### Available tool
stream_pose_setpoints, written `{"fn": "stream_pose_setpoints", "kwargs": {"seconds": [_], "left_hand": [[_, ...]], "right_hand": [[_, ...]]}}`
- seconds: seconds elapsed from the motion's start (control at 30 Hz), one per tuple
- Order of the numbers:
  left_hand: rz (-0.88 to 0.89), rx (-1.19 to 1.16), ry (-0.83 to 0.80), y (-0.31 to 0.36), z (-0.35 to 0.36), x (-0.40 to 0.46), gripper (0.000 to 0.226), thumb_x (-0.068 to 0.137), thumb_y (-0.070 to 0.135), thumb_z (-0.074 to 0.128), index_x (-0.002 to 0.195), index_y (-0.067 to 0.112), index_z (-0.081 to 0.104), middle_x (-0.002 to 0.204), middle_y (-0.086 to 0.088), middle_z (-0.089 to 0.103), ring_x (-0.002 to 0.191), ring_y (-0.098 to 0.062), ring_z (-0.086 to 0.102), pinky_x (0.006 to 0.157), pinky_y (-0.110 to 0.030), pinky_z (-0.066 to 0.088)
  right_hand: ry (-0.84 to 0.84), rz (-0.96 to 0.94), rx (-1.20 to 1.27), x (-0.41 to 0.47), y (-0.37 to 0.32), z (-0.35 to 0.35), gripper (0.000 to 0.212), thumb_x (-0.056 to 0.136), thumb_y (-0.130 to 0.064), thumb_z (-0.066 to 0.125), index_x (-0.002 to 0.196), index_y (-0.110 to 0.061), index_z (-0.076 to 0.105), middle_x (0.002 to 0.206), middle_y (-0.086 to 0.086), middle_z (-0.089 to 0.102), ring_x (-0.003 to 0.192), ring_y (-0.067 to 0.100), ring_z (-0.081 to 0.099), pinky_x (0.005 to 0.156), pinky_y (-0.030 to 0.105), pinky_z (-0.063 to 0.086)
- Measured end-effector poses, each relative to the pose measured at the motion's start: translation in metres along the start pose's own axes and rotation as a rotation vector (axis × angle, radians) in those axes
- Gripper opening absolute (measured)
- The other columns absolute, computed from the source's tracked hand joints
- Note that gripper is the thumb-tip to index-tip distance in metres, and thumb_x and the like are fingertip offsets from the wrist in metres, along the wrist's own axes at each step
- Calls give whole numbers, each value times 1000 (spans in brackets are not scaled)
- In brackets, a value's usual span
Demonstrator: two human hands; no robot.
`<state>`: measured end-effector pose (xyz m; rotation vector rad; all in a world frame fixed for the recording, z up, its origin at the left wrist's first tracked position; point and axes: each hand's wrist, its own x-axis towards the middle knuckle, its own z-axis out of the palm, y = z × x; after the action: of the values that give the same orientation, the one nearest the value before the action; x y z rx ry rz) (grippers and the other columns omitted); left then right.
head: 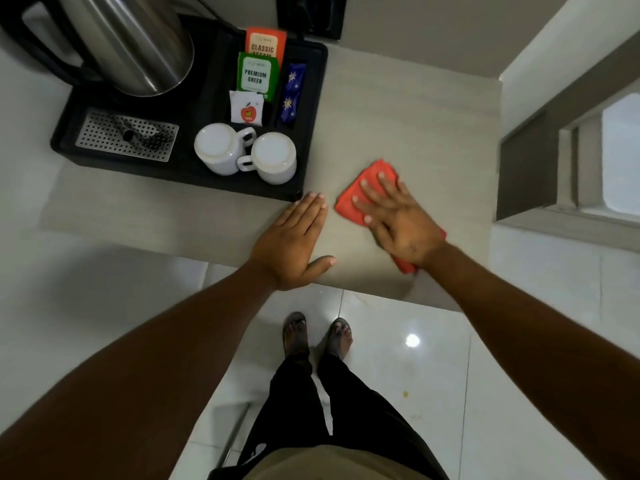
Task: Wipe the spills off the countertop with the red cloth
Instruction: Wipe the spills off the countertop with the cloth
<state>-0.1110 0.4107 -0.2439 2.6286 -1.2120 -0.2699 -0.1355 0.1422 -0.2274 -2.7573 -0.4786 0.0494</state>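
Observation:
A folded red cloth (367,183) lies flat on the beige countertop (408,126), right of the middle. My right hand (394,220) presses down on the cloth with its fingers spread, hiding most of it; red corners stick out beyond the fingertips and at the wrist. My left hand (294,244) rests flat on the bare counter just left of the cloth, fingers together, thumb out, holding nothing. No spill shows clearly on the counter surface.
A black tray (311,133) at the back left carries a steel kettle (138,43), two upturned white cups (221,148), tea sachets (258,76) and a perforated metal drain plate (128,136). The counter's front edge runs beneath my wrists; a wall and a window recess (571,161) stand at the right.

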Motion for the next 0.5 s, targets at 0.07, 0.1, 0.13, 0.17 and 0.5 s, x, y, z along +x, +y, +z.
{"fn": "stream_pose_setpoints", "kwargs": {"seconds": [0.07,0.1,0.13,0.17,0.5], "left_hand": [[4,12,-14,-6,-1,-7,93,96,63,41,159,-1,16,170,-20,14,159,-31,7,128,-49,11],[17,26,-24,-11,-3,-11,93,97,63,41,159,-1,16,170,-20,14,159,-31,7,128,-50,12],[39,41,-38,-16,-4,-15,93,97,64,40,159,-1,16,170,-20,13,159,-31,7,128,-51,13],[61,56,-53,-20,-4,-18,94,97,64,39,159,-1,15,170,-20,13,159,-31,6,127,-52,13],[91,102,-79,-21,-10,-20,89,97,59,36,158,-4,19,167,-24,20,157,-35,13,128,-50,12]], "right_hand": [[-26,4,21,-42,-7,3,44,100,-29,42,142,-20,48,155,7,35,148,33,17,120,54,12],[-46,29,32,-61,-5,1,45,100,-32,39,144,-22,45,157,5,32,149,30,13,120,55,12],[-65,67,38,-76,-1,-2,46,101,-34,36,146,-23,41,158,4,29,150,28,10,120,55,12],[-72,120,41,-85,4,-7,47,101,-35,34,147,-25,38,160,3,26,150,26,8,119,56,12],[83,198,12,-19,-55,24,44,97,-19,51,141,-18,49,155,11,35,147,40,16,119,57,9]]}}
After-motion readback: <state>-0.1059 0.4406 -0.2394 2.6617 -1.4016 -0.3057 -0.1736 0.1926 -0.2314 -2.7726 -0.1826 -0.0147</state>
